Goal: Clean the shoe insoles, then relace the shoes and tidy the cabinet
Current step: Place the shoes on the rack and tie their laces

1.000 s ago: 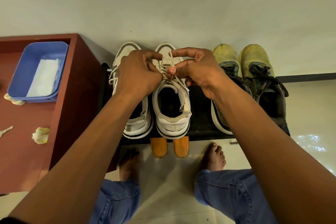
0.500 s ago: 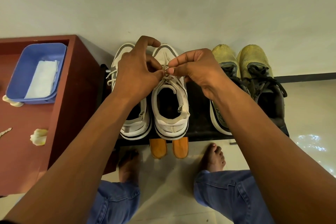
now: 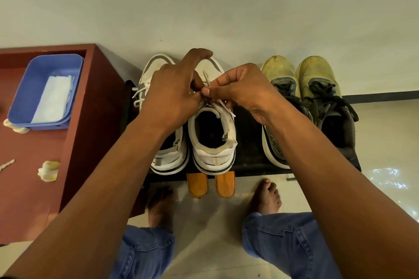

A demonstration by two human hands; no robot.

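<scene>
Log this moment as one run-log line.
step: tying lace | left hand: pinches white lace | right hand: pinches same lace | shoe: white low-top sneaker on black rack

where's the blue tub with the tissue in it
In the head view the blue tub sits at the far left on the red-brown cabinet top, left of the white sneakers on the black rack.

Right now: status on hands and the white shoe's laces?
Left hand and right hand both pinch the lace over the right-side white shoe. Knot unfinished. Nothing blocking.
</scene>
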